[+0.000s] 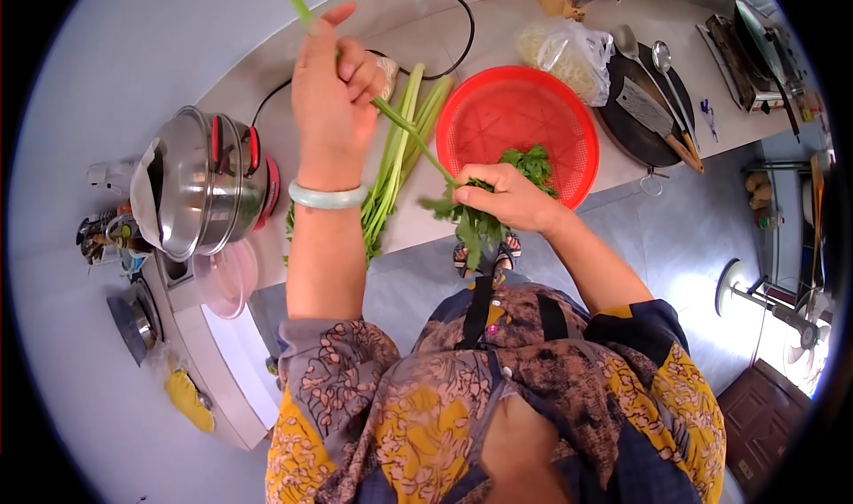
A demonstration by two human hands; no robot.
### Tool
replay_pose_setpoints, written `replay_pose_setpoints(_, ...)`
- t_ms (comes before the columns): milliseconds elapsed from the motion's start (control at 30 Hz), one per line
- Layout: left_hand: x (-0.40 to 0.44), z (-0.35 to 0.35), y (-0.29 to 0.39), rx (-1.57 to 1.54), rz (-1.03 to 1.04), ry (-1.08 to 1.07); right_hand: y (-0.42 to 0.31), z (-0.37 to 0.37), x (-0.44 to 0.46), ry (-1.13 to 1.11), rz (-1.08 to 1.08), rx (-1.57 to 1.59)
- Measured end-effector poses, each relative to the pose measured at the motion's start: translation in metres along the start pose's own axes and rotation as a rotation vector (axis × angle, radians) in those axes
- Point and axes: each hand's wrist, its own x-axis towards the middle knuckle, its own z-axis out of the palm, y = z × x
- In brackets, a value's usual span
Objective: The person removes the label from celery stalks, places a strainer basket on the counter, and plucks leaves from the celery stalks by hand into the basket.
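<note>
One celery stalk (406, 126) stretches slantwise between my two hands. My left hand (333, 104), with a pale bangle at the wrist, is raised and closed around the upper part of the stalk, whose light green end sticks out above. Lower down, my right hand (511, 197) pinches the leafy end, and dark green leaves (480, 228) hang beneath the fingers. Behind the stalk, more celery (391, 180) lies on the counter. A red plastic colander (498, 113) stands beside my right hand, with some picked leaves (531, 162) inside near its front side.
A clear bag (573, 64) of pale food touches the colander's far right. Further right, a spatula (649, 108) and spoons (662, 58) rest on a round black board (613, 113). At left are a steel steamer pot (195, 184) and a pink plastic bowl (227, 277).
</note>
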Motion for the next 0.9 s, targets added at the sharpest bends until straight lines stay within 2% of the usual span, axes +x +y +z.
replay_pose_setpoints(433, 0.01, -0.031, 0.029, -0.134, 0.167, 0.068, 0.027, -0.006, 0.002, 0.072, 0.043, 0.08)
replay_pose_setpoints(533, 0.007, -0.031, 0.035, -0.144, 0.213, 0.061, 0.034, -0.008, 0.007, 0.136, 0.121, -0.034)
replay_pose_setpoints(733, -0.017, -0.01, 0.045, -0.083, 0.342, 0.057, 0.029, -0.009, 0.018, 0.288, 0.244, 0.267)
replay_pose_setpoints(767, -0.017, -0.018, 0.053, -0.076, 0.388, 0.027, 0.051, -0.016, 0.021, 0.327, 0.199, 0.153)
replay_pose_setpoints(833, -0.019, -0.027, 0.073, -0.095, 0.455, -0.003, 0.073, -0.029, 0.011, 0.424, 0.198, 0.172)
replay_pose_setpoints(900, -0.026, -0.028, 0.09, -0.013, 0.424, 0.033, 0.072, -0.043, -0.002, 0.484, 0.256, 0.188)
